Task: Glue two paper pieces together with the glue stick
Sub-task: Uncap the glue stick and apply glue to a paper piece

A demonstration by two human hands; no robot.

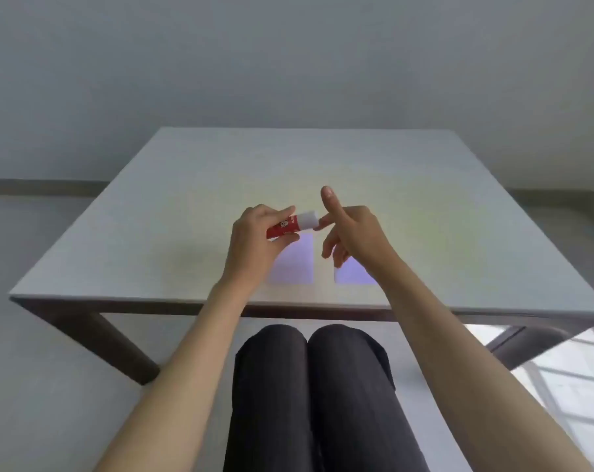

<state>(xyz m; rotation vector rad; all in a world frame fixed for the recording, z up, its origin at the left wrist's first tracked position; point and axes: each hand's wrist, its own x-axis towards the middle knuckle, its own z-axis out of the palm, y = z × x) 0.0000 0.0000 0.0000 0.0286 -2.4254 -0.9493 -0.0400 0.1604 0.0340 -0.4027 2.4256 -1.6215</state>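
A red glue stick [290, 226] with a white cap [308, 219] is held above the table, lying nearly level with the cap pointing right. My left hand [254, 243] grips its red body. My right hand [351, 233] hovers just right of the cap with fingers spread, one fingertip touching the cap's end and the thumb raised. Two pale lilac paper pieces lie side by side on the table below: the left paper [297, 264] and the right paper [351, 275], which my right hand and forearm partly cover.
The pale grey table [152, 233] has dark legs, and its near edge [152, 299] runs just in front of the papers. My knees in dark trousers [309, 386] sit under that edge. A grey wall stands behind.
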